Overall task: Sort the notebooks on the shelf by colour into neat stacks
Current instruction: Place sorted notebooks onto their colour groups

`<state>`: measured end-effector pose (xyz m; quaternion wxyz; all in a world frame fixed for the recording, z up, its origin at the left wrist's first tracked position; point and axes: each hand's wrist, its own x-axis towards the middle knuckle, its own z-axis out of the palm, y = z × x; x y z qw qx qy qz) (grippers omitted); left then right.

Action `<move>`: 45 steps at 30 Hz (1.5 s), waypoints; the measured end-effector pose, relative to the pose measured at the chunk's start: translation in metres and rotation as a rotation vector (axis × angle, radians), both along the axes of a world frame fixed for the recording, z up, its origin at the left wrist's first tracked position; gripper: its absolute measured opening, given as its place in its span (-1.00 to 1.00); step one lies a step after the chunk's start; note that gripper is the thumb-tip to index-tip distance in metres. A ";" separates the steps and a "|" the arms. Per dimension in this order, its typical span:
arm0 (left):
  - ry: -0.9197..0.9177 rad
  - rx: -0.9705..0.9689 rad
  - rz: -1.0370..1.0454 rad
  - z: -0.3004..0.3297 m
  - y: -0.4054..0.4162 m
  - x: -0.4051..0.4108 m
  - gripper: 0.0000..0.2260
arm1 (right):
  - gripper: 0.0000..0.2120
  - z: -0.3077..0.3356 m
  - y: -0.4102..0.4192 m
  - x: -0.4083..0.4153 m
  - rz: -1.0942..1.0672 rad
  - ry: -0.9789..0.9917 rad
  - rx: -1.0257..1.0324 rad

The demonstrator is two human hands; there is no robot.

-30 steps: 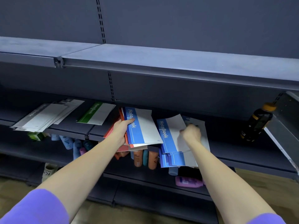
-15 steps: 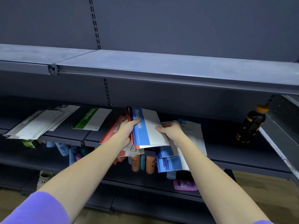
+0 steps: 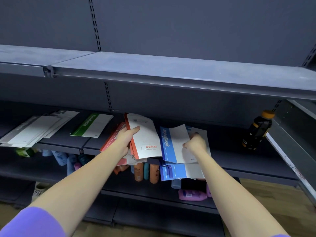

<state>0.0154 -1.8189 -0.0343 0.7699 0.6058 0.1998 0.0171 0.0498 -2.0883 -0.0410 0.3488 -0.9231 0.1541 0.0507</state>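
Your left hand (image 3: 125,140) grips a red-spined paper notebook (image 3: 145,137), thumb laid across its white cover and fingers curled beneath its left edge. The notebook tilts up off a loose pile of red-banded notebooks (image 3: 113,140) on the dark metal middle shelf (image 3: 230,152), and the pile's near end hangs past the shelf lip. The small red print low on the held cover is too fine to read.

Your right hand (image 3: 195,145) pinches the right edge of a blue-banded white notebook (image 3: 172,144), the fingers curled on the paper. That book lies on top of an untidy stack of blue notebooks (image 3: 177,171) that overhangs the shelf front, just beside the red pile. Its blue band reads "NoteBook" in white letters.

Further left on the same shelf, well apart from both hands, a green-banded notebook (image 3: 92,125) lies flat, also marked "NoteBook". Left of that sits a fanned heap of grey-banded white notebooks (image 3: 34,130); their lettering is blurred.

At the far right of the shelf a dark plastic bottle with an orange cap (image 3: 258,130) stands upright; its label cannot be read. On the lower shelf, orange and teal tubes (image 3: 147,171) stand below the notebooks, and a pink bottle (image 3: 190,195) lies on its side.
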 end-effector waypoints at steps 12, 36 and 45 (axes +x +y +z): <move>-0.041 -0.089 0.134 0.005 0.017 -0.005 -0.70 | -0.54 -0.008 -0.003 -0.008 0.001 -0.057 0.037; 0.011 -0.078 -0.286 0.005 -0.045 -0.009 -0.67 | -0.78 0.004 0.006 -0.048 -0.093 -0.100 0.744; 0.023 -0.031 -0.233 -0.007 -0.020 -0.010 -0.70 | -0.84 0.005 -0.007 -0.051 -0.185 -0.214 0.264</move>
